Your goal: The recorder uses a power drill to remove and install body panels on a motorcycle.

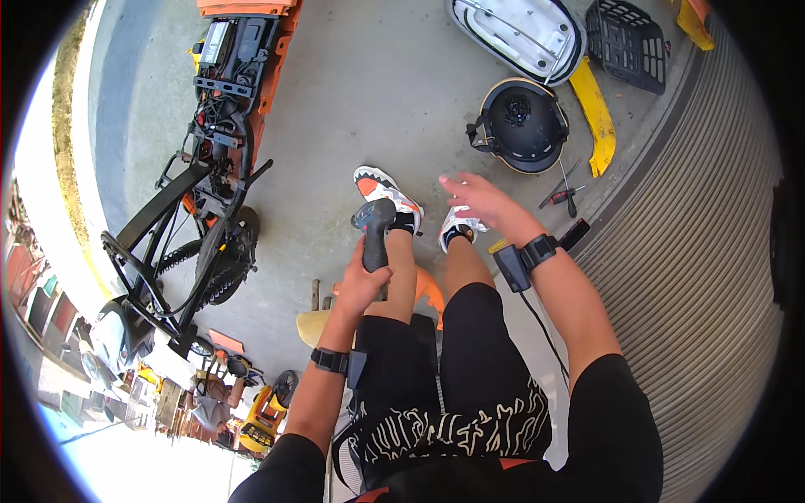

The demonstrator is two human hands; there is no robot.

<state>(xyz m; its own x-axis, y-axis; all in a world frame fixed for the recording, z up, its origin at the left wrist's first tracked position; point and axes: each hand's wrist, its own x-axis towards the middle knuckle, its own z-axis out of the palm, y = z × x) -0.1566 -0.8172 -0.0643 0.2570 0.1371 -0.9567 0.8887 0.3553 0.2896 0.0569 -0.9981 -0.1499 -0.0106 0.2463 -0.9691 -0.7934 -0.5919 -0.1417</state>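
My left hand (369, 277) grips a dark grey cordless power tool (379, 226) with a teal part, held upright above my left shoe. My right hand (478, 201) hangs open with spread fingers over my right shoe, holding nothing. Beyond it on the ground lie a screwdriver (572, 201) and thin tools. A black helmet-shaped shell (532, 126) with small dark pieces inside rests near them.
A stripped vehicle frame (193, 180) with battery and wiring stands left. At upper right are a white-lined case (511, 29), black basket (633, 54) and yellow panel (591, 109), beside a ribbed shutter (688, 277). Another person (214, 402) is by yellow machinery at lower left.
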